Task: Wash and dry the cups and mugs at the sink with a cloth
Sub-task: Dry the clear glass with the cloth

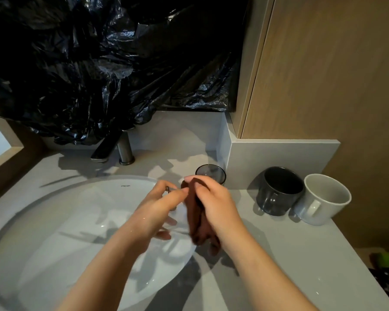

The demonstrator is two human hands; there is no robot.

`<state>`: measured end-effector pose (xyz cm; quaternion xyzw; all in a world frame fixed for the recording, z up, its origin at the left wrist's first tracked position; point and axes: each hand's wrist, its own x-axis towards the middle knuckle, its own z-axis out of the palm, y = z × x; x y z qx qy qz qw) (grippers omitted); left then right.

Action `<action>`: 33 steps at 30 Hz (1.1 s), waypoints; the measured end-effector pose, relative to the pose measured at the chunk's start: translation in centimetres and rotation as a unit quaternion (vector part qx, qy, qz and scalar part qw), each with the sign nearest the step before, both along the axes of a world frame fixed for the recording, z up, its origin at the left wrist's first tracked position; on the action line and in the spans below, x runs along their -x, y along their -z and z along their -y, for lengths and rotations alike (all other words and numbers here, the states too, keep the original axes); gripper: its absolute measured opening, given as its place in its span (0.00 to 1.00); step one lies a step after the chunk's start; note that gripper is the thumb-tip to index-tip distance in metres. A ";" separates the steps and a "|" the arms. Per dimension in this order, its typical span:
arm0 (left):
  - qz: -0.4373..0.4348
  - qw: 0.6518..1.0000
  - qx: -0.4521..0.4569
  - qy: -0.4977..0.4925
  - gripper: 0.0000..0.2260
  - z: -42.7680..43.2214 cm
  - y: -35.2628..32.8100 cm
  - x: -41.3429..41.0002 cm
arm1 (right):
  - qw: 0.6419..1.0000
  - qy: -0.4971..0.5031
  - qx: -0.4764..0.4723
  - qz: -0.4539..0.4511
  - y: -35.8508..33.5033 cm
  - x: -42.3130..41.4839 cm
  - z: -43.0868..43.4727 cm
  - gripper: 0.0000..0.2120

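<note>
My left hand (158, 206) grips a clear glass (179, 211) over the right rim of the white sink (54, 232); the glass is see-through and hard to make out. My right hand (215, 203) is closed on a dark brown cloth (198, 223), which is pressed against the glass and hangs down below my palm. A dark tinted glass (210, 172) stands upright on the counter just behind my hands. To the right, a dark grey mug (279, 191) and a white mug (323, 199) stand upright side by side, touching.
A metal tap (121, 148) stands behind the sink. Black plastic sheeting (110, 63) covers the wall above it. A grey ledge (279, 153) and a wooden panel (335, 75) close off the right. The grey counter (290, 254) runs to the front right, where something green and black (386, 268) lies.
</note>
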<state>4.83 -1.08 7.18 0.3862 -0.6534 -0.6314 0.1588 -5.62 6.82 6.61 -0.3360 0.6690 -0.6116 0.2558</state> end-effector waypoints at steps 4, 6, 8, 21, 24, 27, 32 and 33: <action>-0.036 0.999 -0.007 0.018 0.14 0.2 -0.4 -0.4 | 0.934 -0.035 0.078 0.346 -0.7 0.7 -0.2 0.06; -0.053 0.998 -0.031 -0.022 0.12 0.2 0.0 0.0 | 0.935 0.003 0.064 0.350 0.4 0.0 0.1 0.07; -0.059 0.994 -0.054 -0.068 0.10 0.1 0.6 0.4 | 0.960 0.032 0.048 0.274 1.3 -1.3 -0.1 0.10; -0.057 0.994 -0.090 -0.021 0.15 0.7 0.3 0.1 | 0.924 -0.021 0.051 0.379 1.0 -0.2 -0.1 0.11; -0.103 0.974 -0.151 -0.131 0.10 -0.1 0.1 1.0 | 0.952 0.047 0.036 0.301 2.0 -2.0 0.5 0.16; -0.127 0.970 -0.119 -0.167 0.08 -0.7 0.6 1.7 | 0.997 0.067 0.024 -0.037 1.9 -3.1 0.1 0.14; -0.037 0.997 0.027 -0.057 0.12 -0.5 0.5 1.0 | 0.995 0.035 -0.014 -0.094 1.4 -0.6 0.1 0.13; -0.015 0.998 0.049 -0.027 0.13 -0.4 0.4 0.8 | 1.000 0.023 -0.009 -0.014 1.2 0.0 0.2 0.12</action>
